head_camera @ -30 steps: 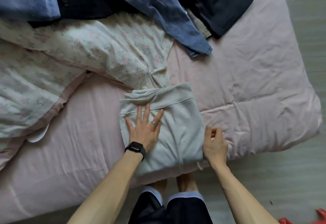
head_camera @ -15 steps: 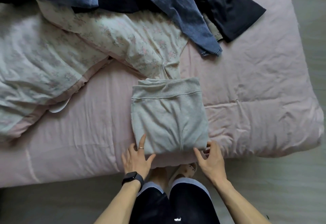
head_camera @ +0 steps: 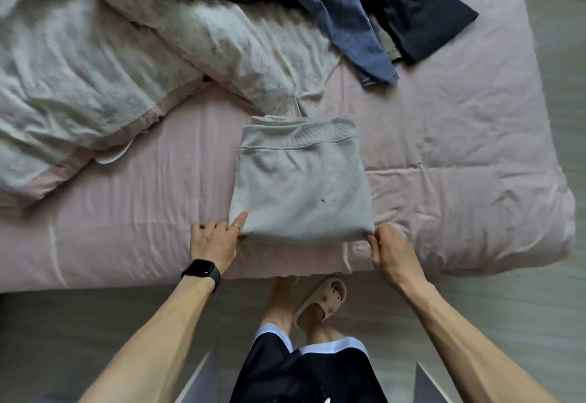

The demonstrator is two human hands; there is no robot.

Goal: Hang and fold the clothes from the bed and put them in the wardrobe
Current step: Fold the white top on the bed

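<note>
A folded grey sweatshirt (head_camera: 301, 187) lies on the pink bed (head_camera: 444, 155) close to its near edge, ribbed hem facing away from me. My left hand (head_camera: 215, 241) is at its near left corner, one ringed finger lying on top of the cloth and the thumb hidden beneath. My right hand (head_camera: 391, 252) is at the near right corner, thumb and curled fingers closing on the edge. Unfolded clothes lie at the far side: a blue denim garment (head_camera: 345, 18) and dark garments (head_camera: 421, 12).
A floral duvet (head_camera: 104, 63) is bunched over the left and middle of the bed, reaching the sweatshirt's far edge. Grey floor (head_camera: 507, 307) runs along the near and right sides. My legs and a beige slipper (head_camera: 320, 301) stand against the bed's edge.
My left hand left the top of the sweatshirt and came to its near left corner. My right hand shifted to the near right corner. The view rose and pulled back.
</note>
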